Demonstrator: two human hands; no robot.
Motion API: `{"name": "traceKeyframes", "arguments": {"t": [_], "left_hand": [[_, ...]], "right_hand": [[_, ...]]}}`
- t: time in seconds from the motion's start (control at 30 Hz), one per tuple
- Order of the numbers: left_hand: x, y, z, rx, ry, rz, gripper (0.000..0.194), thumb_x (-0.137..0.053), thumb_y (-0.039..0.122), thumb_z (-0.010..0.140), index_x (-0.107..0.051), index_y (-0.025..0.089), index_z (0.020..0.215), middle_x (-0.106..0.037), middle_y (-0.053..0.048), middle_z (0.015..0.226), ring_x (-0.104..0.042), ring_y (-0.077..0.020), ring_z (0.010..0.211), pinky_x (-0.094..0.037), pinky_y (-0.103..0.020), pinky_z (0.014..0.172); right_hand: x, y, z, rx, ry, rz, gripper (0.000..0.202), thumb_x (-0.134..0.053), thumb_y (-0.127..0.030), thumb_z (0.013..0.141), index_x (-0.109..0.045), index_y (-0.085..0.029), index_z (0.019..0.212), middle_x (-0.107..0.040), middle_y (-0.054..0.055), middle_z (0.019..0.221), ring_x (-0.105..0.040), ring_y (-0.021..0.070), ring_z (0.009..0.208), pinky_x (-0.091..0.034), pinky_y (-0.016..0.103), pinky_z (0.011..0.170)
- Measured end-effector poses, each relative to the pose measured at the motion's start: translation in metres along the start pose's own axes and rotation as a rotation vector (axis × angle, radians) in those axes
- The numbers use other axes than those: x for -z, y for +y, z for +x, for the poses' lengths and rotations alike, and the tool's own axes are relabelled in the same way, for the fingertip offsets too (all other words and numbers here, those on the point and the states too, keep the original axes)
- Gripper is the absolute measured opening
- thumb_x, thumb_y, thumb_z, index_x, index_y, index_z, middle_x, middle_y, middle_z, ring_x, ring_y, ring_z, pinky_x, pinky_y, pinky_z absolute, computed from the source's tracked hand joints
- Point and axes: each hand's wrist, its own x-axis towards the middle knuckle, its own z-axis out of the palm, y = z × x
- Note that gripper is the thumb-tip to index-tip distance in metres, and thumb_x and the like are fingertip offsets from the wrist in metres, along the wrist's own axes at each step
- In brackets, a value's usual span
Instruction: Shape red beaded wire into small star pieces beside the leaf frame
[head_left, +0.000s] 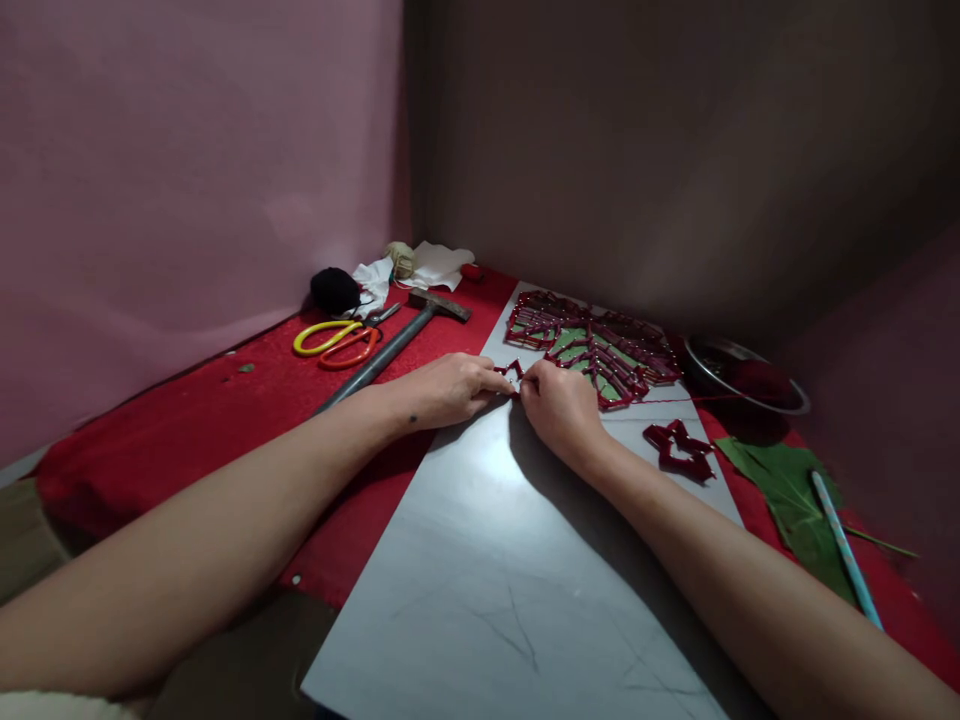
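A long pale board [480, 560] lies on the red cloth, with nails and dark red thread wound into a leaf-like pattern [600, 350] on its far part. My left hand [466, 388] rests at the board's left edge, fingers stretched towards a small red thread star [511, 370]. Beside it my right hand [559, 405] is closed, its fingertips pinched at the star's right side; what they hold is too small to make out. A second red thread star [679, 450] sits near the board's right edge. The two hands almost touch.
Left of the board lie a hammer [390, 345], scissors with yellow and orange handles [349, 340], black yarn [335, 291] and white cloth [439, 265]. On the right are a metal bowl [802, 400] with red yarn, a green leaf [795, 500] and a blue pen [847, 550]. Walls stand behind.
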Motion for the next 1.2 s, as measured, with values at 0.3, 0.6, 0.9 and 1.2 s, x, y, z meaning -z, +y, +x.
{"name": "traceKeyframes", "arguments": {"t": [0.3,0.6,0.9,1.2], "left_hand": [[0.0,0.0,0.0,0.001,0.004,-0.024,0.028,-0.048,0.018,0.085,-0.066,0.021,0.105,-0.065,-0.006,0.089,-0.06,-0.0127,0.079,-0.044,-0.021,0.071],[0.017,0.002,-0.003,0.097,0.102,-0.121,0.025,-0.05,0.017,0.08,-0.067,0.018,0.098,-0.069,-0.004,0.09,-0.061,-0.0127,0.081,-0.044,-0.022,0.073],[0.013,-0.002,-0.003,0.222,0.083,0.018,0.019,-0.048,0.02,0.077,-0.067,0.017,0.082,-0.068,-0.004,0.08,-0.06,-0.0146,0.075,-0.042,-0.024,0.069],[-0.001,0.004,0.005,0.361,0.076,0.094,0.014,-0.048,0.021,0.073,-0.062,0.017,0.075,-0.064,-0.004,0.072,-0.057,-0.0154,0.067,-0.04,-0.025,0.063]], "right_hand": [[-0.006,0.013,-0.029,0.274,0.011,-0.108,0.026,-0.042,-0.021,0.085,-0.068,-0.019,0.091,-0.068,0.005,0.078,-0.055,0.0135,0.061,-0.022,0.027,0.051],[-0.004,0.016,-0.03,0.339,-0.042,-0.184,0.028,-0.041,-0.019,0.085,-0.067,-0.02,0.096,-0.068,0.004,0.077,-0.053,0.0133,0.058,-0.017,0.03,0.049],[-0.009,0.02,-0.029,0.323,0.041,-0.012,0.029,-0.04,-0.019,0.082,-0.069,-0.021,0.084,-0.068,0.003,0.075,-0.055,0.0133,0.062,-0.025,0.028,0.052],[-0.008,0.019,-0.028,0.307,0.019,0.031,0.029,-0.04,-0.018,0.08,-0.069,-0.02,0.083,-0.069,0.003,0.077,-0.056,0.0133,0.064,-0.027,0.028,0.053]]}}
